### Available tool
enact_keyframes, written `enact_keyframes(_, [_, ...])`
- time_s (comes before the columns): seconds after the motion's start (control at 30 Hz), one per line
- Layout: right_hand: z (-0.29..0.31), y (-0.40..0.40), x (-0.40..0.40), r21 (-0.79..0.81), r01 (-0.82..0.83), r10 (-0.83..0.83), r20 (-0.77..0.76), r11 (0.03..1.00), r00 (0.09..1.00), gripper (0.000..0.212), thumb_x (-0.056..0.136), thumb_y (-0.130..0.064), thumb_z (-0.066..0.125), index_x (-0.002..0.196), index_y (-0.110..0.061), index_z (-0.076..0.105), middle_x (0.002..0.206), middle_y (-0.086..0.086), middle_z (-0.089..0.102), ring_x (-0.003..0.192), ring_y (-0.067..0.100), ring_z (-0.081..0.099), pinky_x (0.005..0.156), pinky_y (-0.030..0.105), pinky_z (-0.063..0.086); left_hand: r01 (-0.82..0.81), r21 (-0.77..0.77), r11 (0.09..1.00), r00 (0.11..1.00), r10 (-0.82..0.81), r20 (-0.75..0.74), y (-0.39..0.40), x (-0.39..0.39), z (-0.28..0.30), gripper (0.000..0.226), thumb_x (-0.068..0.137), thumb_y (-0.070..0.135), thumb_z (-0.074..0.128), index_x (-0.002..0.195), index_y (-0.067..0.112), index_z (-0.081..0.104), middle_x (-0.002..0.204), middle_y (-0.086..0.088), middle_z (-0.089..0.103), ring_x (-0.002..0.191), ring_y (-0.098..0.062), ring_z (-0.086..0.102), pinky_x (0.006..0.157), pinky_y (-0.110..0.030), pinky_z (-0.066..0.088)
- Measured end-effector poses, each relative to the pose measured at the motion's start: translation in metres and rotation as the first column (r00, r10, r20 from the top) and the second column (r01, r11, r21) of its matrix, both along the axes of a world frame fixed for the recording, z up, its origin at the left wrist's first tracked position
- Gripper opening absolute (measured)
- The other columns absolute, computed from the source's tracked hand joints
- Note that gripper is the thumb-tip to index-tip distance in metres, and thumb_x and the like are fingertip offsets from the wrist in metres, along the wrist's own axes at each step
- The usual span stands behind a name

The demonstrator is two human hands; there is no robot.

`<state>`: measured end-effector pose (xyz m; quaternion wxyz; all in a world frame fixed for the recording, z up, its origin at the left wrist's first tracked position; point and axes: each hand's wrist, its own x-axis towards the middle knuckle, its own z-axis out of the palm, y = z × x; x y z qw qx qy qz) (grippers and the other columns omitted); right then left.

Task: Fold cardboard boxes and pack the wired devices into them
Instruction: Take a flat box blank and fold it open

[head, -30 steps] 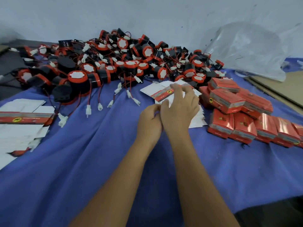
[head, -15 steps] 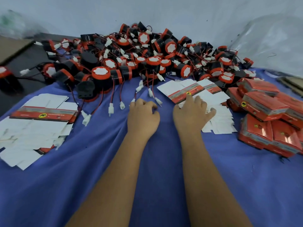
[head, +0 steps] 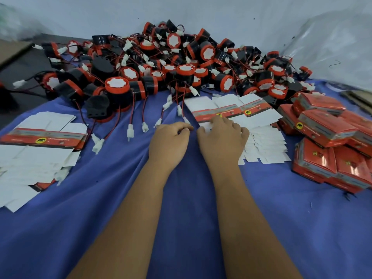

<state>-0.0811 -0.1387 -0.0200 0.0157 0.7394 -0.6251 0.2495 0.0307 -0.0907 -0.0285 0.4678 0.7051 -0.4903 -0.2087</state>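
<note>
Best done by peeling one flat box blank [head: 231, 111] off the stack at 1 o'clock before squaring it up. Right hand [head: 222, 137] resting on that stack, fingers curled at its near edge; whether a sheet is actually pinched, impossible to tell. Left hand [head: 170, 140] beside it on the blue cloth [head: 181, 218], loosely curled, holding nothing. Wired devices [head: 161, 67] heaped at 12. Closed red boxes [head: 330, 137] piled at 3, contents hidden. More blanks [head: 38, 150] at 9.

A blue cloth [head: 281, 228] is spread over the table. Wired devices [head: 173, 75] are heaped at twelve o'clock, flat box blanks [head: 38, 150] at nine, folded boxes [head: 330, 141] at three.
</note>
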Motion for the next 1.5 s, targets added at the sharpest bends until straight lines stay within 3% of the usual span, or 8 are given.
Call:
enact_keyframes(0.2, [0.010, 0.003, -0.001, -0.240, 0.078, -0.047, 0.135, 0.968, 0.990, 0.034, 0.103, -0.033, 0.035, 0.095, -0.013, 0.061, 0.082, 0.002, 0.065, 0.079, 0.023, 0.057, 0.095, 0.034, 0.027, 0.017, -0.041, 0.999, 0.992, -0.022, -0.122, 0.001, -0.003, 0.001, 0.029, 0.097, 0.036, 0.042, 0.104, 0.033, 0.070, 0.095, 0.009, 0.071, 0.091, -0.007, 0.063, 0.088, -0.029, 0.049])
enact_keyframes(0.37, [0.011, 0.016, 0.009, -0.360, -0.358, 0.461, 0.260, 0.862, 0.848, 0.027, 0.096, -0.027, 0.054, 0.083, -0.010, 0.069, 0.077, 0.001, 0.069, 0.073, 0.022, 0.061, 0.082, 0.041, 0.044, -0.100, -0.147, 0.984, 0.815, -0.004, -0.580, -0.002, -0.003, 0.010, 0.036, 0.101, 0.037, 0.041, 0.090, 0.017, 0.070, 0.094, -0.001, 0.075, 0.093, -0.020, 0.070, 0.084, -0.042, 0.056])
enact_keyframes(0.47, [0.007, 0.022, 0.017, -0.123, -0.582, 0.542, 0.554, 0.804, 0.632, 0.025, 0.097, -0.022, 0.050, 0.095, -0.009, 0.072, 0.095, 0.000, 0.071, 0.091, 0.019, 0.063, 0.082, 0.045, 0.049, -0.170, -0.199, 0.965, 0.841, 0.037, -0.540, -0.002, 0.005, 0.009, 0.019, 0.096, 0.014, 0.049, 0.102, 0.015, 0.068, 0.097, 0.001, 0.075, 0.092, -0.016, 0.071, 0.079, -0.034, 0.059])
enact_keyframes(0.63, [0.009, 0.016, 0.009, -0.091, -0.392, 0.356, 0.636, 0.915, 0.685, 0.059, 0.078, -0.024, 0.060, 0.136, -0.025, 0.054, 0.150, 0.000, 0.039, 0.139, 0.017, 0.030, 0.113, 0.034, 0.028, -0.272, -0.232, 0.934, 0.803, 0.088, -0.590, -0.003, 0.013, 0.009, 0.037, 0.087, -0.004, 0.040, 0.106, 0.014, 0.067, 0.094, -0.003, 0.073, 0.071, -0.010, 0.070, 0.057, -0.021, 0.052])
enact_keyframes(0.8, [0.007, 0.012, 0.005, -0.001, -0.528, 0.316, 0.802, 0.849, 0.507, 0.069, 0.079, -0.018, 0.072, 0.112, -0.071, 0.043, 0.110, -0.041, 0.048, 0.114, -0.003, 0.046, 0.095, 0.016, 0.044, -0.286, -0.236, 0.929, 0.792, 0.090, -0.604, -0.001, 0.015, 0.010, 0.045, 0.091, -0.004, 0.039, 0.125, 0.016, 0.061, 0.101, -0.001, 0.072, 0.069, -0.004, 0.068, 0.057, -0.018, 0.051])
enact_keyframes(1.2, [0.007, 0.013, 0.003, -0.164, -0.387, 0.396, 0.641, 0.907, 0.658, 0.070, 0.087, -0.038, 0.073, 0.147, -0.020, 0.043, 0.116, -0.032, 0.041, 0.111, -0.016, 0.037, 0.092, 0.000, 0.030, -0.190, -0.229, 0.955, 0.955, 0.126, -0.270, 0.007, 0.010, 0.011, 0.053, 0.094, 0.021, 0.063, 0.143, 0.029, 0.045, 0.110, 0.013, 0.066, 0.096, -0.002, 0.062, 0.079, -0.020, 0.052])
enact_keyframes(1.33, [0.004, 0.016, 0.010, -0.218, -0.510, 0.551, 0.438, 0.832, 0.710, 0.055, 0.086, -0.024, 0.068, 0.137, -0.009, 0.056, 0.133, 0.002, 0.057, 0.124, 0.020, 0.047, 0.106, 0.035, 0.040, -0.174, -0.144, 0.974, 0.981, 0.158, -0.112, 0.008, 0.002, 0.009, 0.029, 0.104, 0.025, 0.043, 0.108, 0.008, 0.067, 0.067, 0.010, 0.055, 0.059, 0.005, 0.053, 0.055, -0.008, 0.037])
enact_keyframes(1.5, [0.003, 0.019, 0.014, -0.132, -0.590, 0.559, 0.531, 0.797, 0.636, 0.070, 0.075, -0.029, 0.060, 0.143, -0.023, 0.046, 0.133, -0.010, 0.048, 0.122, 0.010, 0.038, 0.102, 0.029, 0.039, -0.292, -0.128, 0.948, 0.917, 0.239, -0.319, 0.009, 0.005, 0.010, 0.037, 0.097, 0.017, 0.047, 0.062, 0.024, 0.054, 0.056, 0.007, 0.052, 0.047, -0.002, 0.046, 0.047, -0.017, 0.032])
